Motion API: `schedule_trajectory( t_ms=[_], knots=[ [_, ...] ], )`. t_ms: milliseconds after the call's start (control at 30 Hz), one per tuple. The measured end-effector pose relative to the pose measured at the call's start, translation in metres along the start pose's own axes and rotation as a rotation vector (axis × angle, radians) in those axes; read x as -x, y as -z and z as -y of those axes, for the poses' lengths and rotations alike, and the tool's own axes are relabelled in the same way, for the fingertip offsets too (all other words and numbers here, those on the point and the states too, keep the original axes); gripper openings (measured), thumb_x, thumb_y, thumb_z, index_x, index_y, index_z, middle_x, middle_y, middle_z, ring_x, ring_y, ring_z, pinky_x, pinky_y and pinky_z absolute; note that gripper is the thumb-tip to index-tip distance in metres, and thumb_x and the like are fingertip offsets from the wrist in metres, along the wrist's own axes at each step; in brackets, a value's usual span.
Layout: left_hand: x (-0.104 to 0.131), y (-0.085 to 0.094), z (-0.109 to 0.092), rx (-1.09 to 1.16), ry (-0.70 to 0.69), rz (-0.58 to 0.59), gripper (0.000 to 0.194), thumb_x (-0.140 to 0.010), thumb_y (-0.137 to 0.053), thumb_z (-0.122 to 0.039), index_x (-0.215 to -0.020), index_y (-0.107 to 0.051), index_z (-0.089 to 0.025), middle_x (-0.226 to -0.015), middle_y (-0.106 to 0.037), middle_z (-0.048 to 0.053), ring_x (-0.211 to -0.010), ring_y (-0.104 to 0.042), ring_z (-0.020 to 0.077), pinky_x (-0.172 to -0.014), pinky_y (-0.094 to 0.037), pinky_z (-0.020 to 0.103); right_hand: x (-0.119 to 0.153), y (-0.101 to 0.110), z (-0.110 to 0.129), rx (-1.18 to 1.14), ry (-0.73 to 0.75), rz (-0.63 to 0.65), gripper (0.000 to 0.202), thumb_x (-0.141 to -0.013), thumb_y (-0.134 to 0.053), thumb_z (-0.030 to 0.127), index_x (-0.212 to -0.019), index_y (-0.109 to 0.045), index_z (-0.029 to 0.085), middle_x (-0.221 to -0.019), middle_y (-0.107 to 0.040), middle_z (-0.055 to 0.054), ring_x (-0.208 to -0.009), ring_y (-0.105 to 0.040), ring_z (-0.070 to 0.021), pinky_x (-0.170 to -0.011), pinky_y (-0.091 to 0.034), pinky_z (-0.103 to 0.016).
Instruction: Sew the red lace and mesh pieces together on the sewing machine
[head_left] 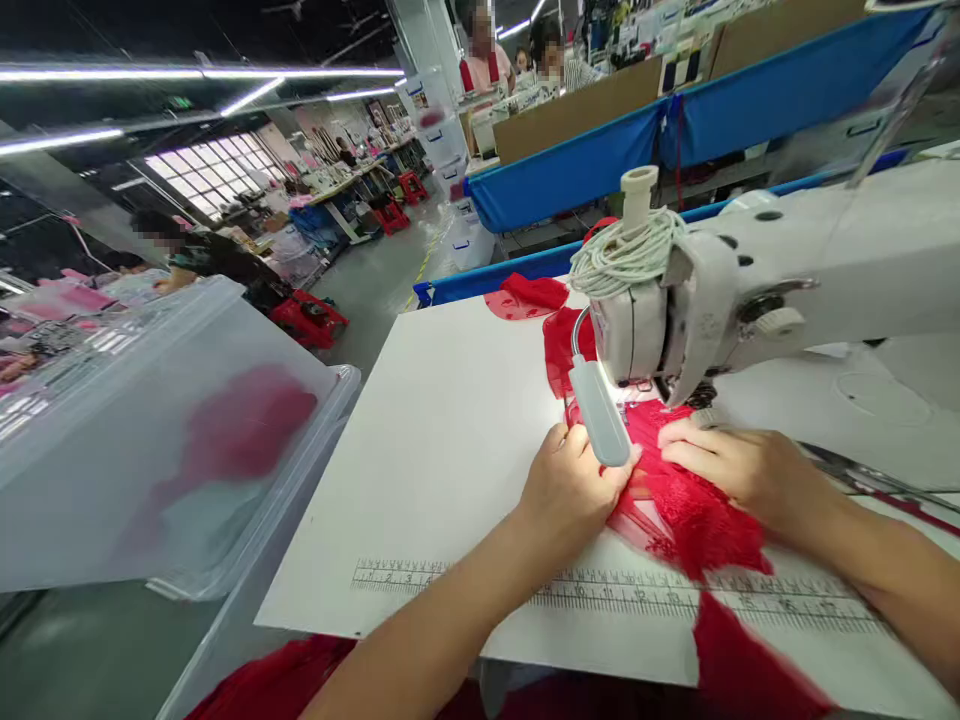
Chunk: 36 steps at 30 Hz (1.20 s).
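Observation:
Red lace fabric (701, 510) lies on the white sewing table (420, 430) under the head of a white sewing machine (840, 270). My left hand (574, 480) is closed on the fabric's left edge, partly behind the grey lamp (600, 410); a thin dark tool shows by its fingers. To the right, my right hand (727, 465) rests on the fabric beside the needle area, its fingers bent together, their grip partly hidden. One end of the fabric hangs over the table's front edge. More red pieces (566, 345) lie behind the lamp.
A translucent plastic bin (172, 420) with red material stands at the left. A printed ruler (622, 595) runs along the table's front. Blue cloth troughs (570, 190) cross behind the machine. Other people sit farther back, and red stools (309, 318) stand in the aisle.

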<state>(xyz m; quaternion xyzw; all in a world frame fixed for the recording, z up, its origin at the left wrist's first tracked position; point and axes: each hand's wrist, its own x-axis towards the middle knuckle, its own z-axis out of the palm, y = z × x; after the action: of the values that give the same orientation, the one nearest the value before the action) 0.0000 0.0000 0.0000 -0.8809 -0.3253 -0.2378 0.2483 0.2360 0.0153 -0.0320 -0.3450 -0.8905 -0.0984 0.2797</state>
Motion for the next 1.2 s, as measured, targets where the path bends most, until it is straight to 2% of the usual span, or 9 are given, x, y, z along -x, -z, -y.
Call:
schedule_trajectory(
  t_ms=[367, 467, 567, 633, 700, 800, 900, 1033, 1200],
  knots=[
    [0.002, 0.011, 0.009, 0.029, -0.027, 0.237, 0.031, -0.098, -0.053, -0.015, -0.125, -0.065, -0.022, -0.094, -0.069, 0.008, -0.082, -0.053, 0.0211, -0.078, -0.039, 0.035, 0.007, 0.000, 0.001, -0.022, -0.034, 0.043, 0.031, -0.100, -0.036, 0.016, -0.096, -0.065, 0.023, -0.107, -0.075, -0.004, -0.069, -0.065, -0.0164, -0.053, -0.036, -0.030],
    [0.002, 0.011, 0.010, 0.104, -0.008, 0.251, 0.029, -0.094, -0.055, -0.019, -0.119, -0.068, -0.023, -0.090, -0.068, 0.007, -0.083, -0.055, 0.0230, -0.080, -0.042, 0.038, 0.005, 0.001, 0.003, 0.004, -0.028, 0.071, 0.030, -0.101, -0.036, 0.019, -0.101, -0.065, 0.024, -0.107, -0.074, -0.005, -0.064, -0.062, -0.0158, -0.051, -0.032, -0.031],
    [0.000, 0.009, 0.010, 0.124, -0.038, 0.168, 0.024, -0.095, -0.053, -0.020, -0.113, -0.070, -0.020, -0.088, -0.068, 0.008, -0.077, -0.056, 0.0216, -0.070, -0.042, 0.035, 0.001, 0.004, 0.007, -0.038, -0.003, 0.095, 0.030, -0.102, -0.035, 0.020, -0.097, -0.064, 0.025, -0.103, -0.072, -0.004, -0.059, -0.057, -0.0147, -0.051, -0.030, -0.032],
    [-0.002, 0.010, 0.009, 0.139, -0.106, 0.141, 0.023, -0.097, -0.048, -0.011, -0.098, -0.070, -0.017, -0.085, -0.067, 0.006, -0.070, -0.055, 0.0176, -0.060, -0.038, 0.030, -0.002, 0.007, 0.009, -0.118, 0.011, 0.095, 0.028, -0.101, -0.036, 0.019, -0.090, -0.062, 0.024, -0.102, -0.071, -0.003, -0.062, -0.058, -0.0141, -0.052, -0.032, -0.031],
    [-0.006, 0.014, 0.009, 0.179, -0.173, 0.179, 0.030, -0.094, -0.041, -0.001, -0.080, -0.063, -0.015, -0.083, -0.065, 0.004, -0.060, -0.050, 0.0132, -0.049, -0.032, 0.027, -0.006, 0.011, 0.010, -0.179, 0.004, 0.094, 0.025, -0.098, -0.040, 0.015, -0.085, -0.059, 0.022, -0.098, -0.071, -0.003, -0.065, -0.059, -0.0137, -0.054, -0.034, -0.029],
    [-0.011, 0.022, 0.008, 0.182, -0.211, 0.261, 0.035, -0.085, -0.035, 0.008, -0.069, -0.054, -0.017, -0.073, -0.057, 0.002, -0.051, -0.041, 0.0116, -0.042, -0.029, 0.027, -0.011, 0.017, 0.011, -0.206, 0.017, 0.128, 0.022, -0.095, -0.043, 0.010, -0.082, -0.058, 0.021, -0.087, -0.068, -0.003, -0.063, -0.058, -0.0137, -0.054, -0.036, -0.028],
    [-0.014, 0.026, 0.007, 0.139, -0.171, 0.314, 0.035, -0.083, -0.033, 0.009, -0.079, -0.059, -0.015, -0.067, -0.051, 0.000, -0.051, -0.043, 0.0135, -0.042, -0.032, 0.027, -0.015, 0.022, 0.012, -0.225, 0.049, 0.147, 0.022, -0.096, -0.043, 0.011, -0.086, -0.060, 0.020, -0.088, -0.069, -0.005, -0.063, -0.059, -0.0143, -0.053, -0.037, -0.029],
    [-0.012, 0.024, 0.002, 0.147, -0.121, 0.365, 0.033, -0.094, -0.035, 0.001, -0.107, -0.063, -0.010, -0.078, -0.060, 0.004, -0.056, -0.051, 0.0157, -0.043, -0.039, 0.028, -0.011, 0.018, 0.011, -0.246, 0.043, 0.107, 0.021, -0.098, -0.043, 0.015, -0.089, -0.061, 0.020, -0.091, -0.070, -0.005, -0.061, -0.057, -0.0143, -0.053, -0.036, -0.029],
    [-0.004, 0.020, -0.003, 0.139, -0.096, 0.373, 0.032, -0.096, -0.038, -0.004, -0.111, -0.065, -0.010, -0.099, -0.068, 0.014, -0.065, -0.060, 0.0177, -0.048, -0.047, 0.029, -0.003, 0.009, 0.011, -0.252, 0.013, 0.070, 0.019, -0.096, -0.043, 0.015, -0.088, -0.060, 0.022, -0.090, -0.069, -0.005, -0.061, -0.055, -0.0141, -0.055, -0.034, -0.030]
  ],
)
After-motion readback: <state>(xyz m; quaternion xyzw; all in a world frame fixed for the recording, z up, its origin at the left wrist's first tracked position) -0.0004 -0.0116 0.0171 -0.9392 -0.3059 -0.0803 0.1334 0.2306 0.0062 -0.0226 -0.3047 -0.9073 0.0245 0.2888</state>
